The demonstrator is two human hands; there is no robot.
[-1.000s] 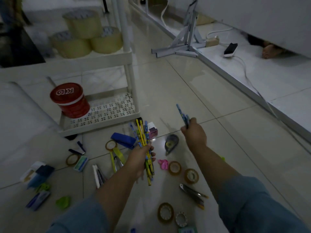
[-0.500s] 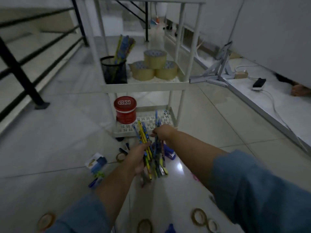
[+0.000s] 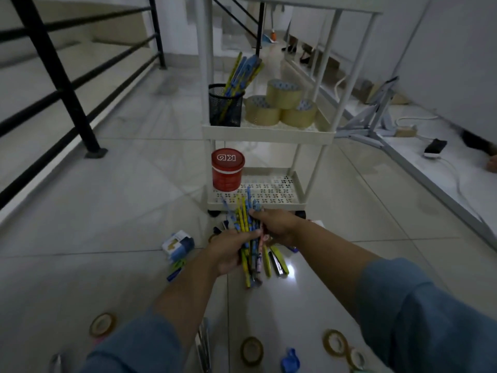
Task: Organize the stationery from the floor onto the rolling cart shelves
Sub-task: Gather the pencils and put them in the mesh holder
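Observation:
My left hand point(image 3: 228, 249) grips a bundle of yellow and blue pencils point(image 3: 246, 219) just in front of the white rolling cart point(image 3: 269, 134). My right hand point(image 3: 277, 224) holds the same bundle from the right, fingers curled on it. The cart's middle shelf carries a black mesh pen cup point(image 3: 225, 105) with more pencils and three rolls of brown packing tape point(image 3: 281, 103). A red round tin point(image 3: 228, 169) stands on the bottom shelf. Tape rings point(image 3: 251, 350), a stapler point(image 3: 278, 261) and a small box point(image 3: 177, 244) lie on the floor around my hands.
A black stair railing point(image 3: 57, 74) runs along the left. To the right a raised ledge holds a folded grey stand point(image 3: 376, 114), a power strip point(image 3: 435, 148) and cables. More tape rings point(image 3: 102, 324) lie near my sleeves.
My right hand brought its few pencils over and joined them to the bundle in my left hand. My view lifted from the floor items to the whole cart.

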